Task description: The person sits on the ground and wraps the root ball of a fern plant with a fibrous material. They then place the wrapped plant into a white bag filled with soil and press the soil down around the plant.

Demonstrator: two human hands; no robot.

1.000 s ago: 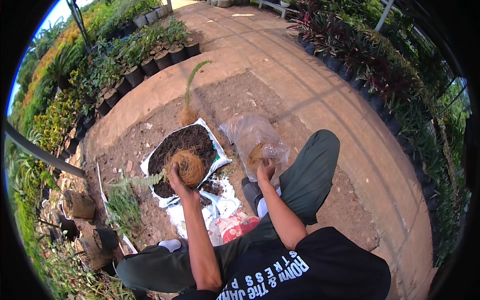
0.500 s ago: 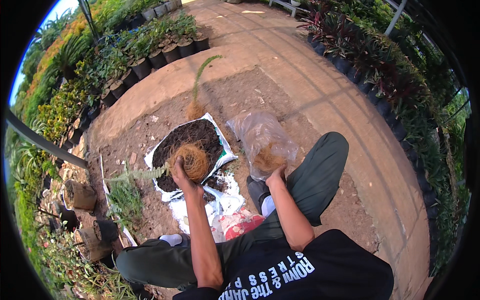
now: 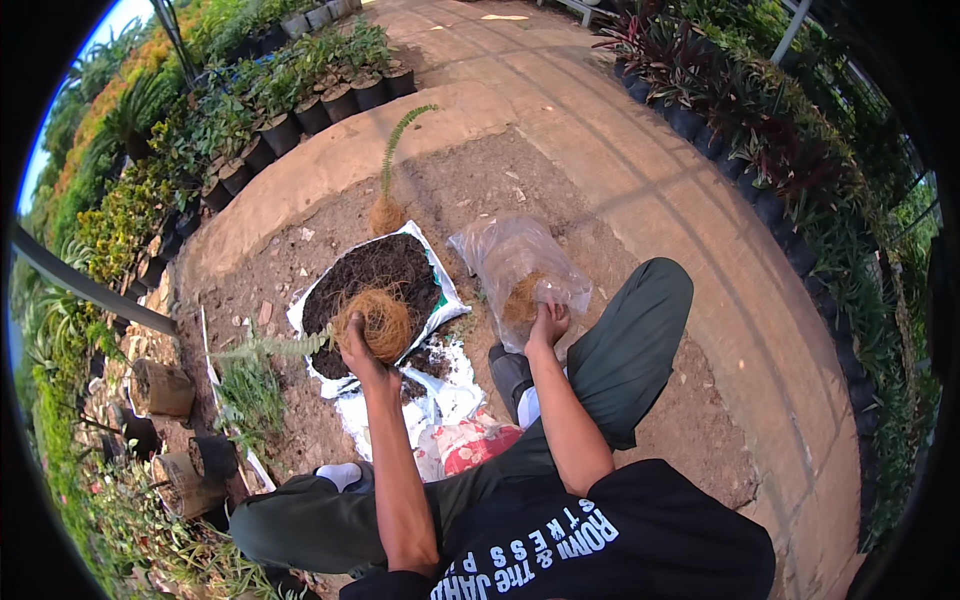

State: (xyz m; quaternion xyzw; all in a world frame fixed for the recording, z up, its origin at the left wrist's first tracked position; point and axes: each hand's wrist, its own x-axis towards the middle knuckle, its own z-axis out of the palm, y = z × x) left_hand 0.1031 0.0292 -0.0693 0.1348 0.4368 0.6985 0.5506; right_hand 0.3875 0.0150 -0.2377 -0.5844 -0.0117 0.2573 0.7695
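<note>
Barely anything has shifted since half a second ago: both arms hold their reach, and the right hand has settled a touch lower on the plastic bag. Taking the white sack of dark soil (image 3: 372, 275) as our landmark and sweeping left to right: far to the left of the sack, cut log-like pots (image 3: 165, 388) sit among the greenery, and just left of it a feathery green seedling (image 3: 262, 347) lies flat on the dirt, its tip pointing away from the sack. Over the sack's near edge, the left hand (image 3: 355, 350) is clamped on a round ball of brown coconut fibre (image 3: 380, 323), fingers curled under it, holding it just above the soil. Behind the sack, on its far side, a small fern-like plant (image 3: 392, 170) stands upright with its own fibre-wrapped root ball on the ground. In front of the sack, toward the person, crumpled white plastic (image 3: 440, 400) and a red-and-white bag (image 3: 470, 445) lie between the knees. Right of the sack, touching distance away, a clear plastic bag (image 3: 515, 260) holds more brown fibre, and the right hand (image 3: 548, 323) is pressed at its near end, fingers closed on the plastic or the fibre inside; which of the two, cannot tell. Further right, a green-trousered leg (image 3: 630, 350) bends across the paved path (image 3: 720, 260).
</note>
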